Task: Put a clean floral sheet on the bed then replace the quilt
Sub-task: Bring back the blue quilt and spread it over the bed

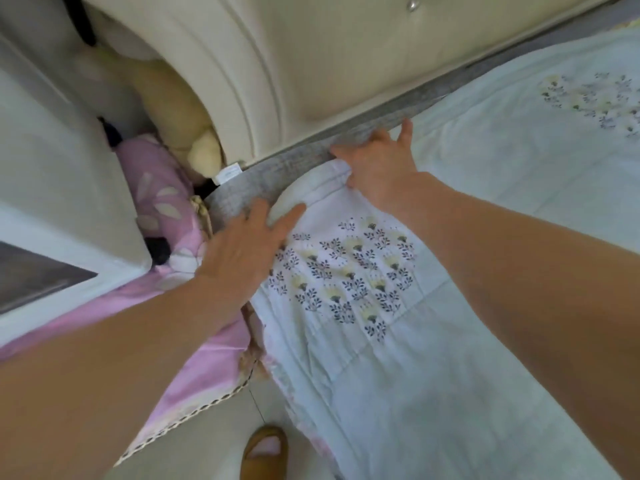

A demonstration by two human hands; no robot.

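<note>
A bedroom corner is seen from above, with a pale tiled floor at the bottom and a cream padded headboard taken here as the landmark. Left of the headboard a white cabinet stands, and between the two a cream stuffed toy is wedged above one pink leaf-printed cloth that trails down to the floor. Below the headboard a grey mattress edge is exposed. One pale floral sheet with clusters of yellow and navy sprigs is spread over the bed below the headboard. Two hands are counted: the left hand is laid flat on the sheet's corner with fingers spread, and the right hand is pressed on the sheet's hem just under the headboard, fingers splayed. One brown slipper is visible on the floor.
</note>
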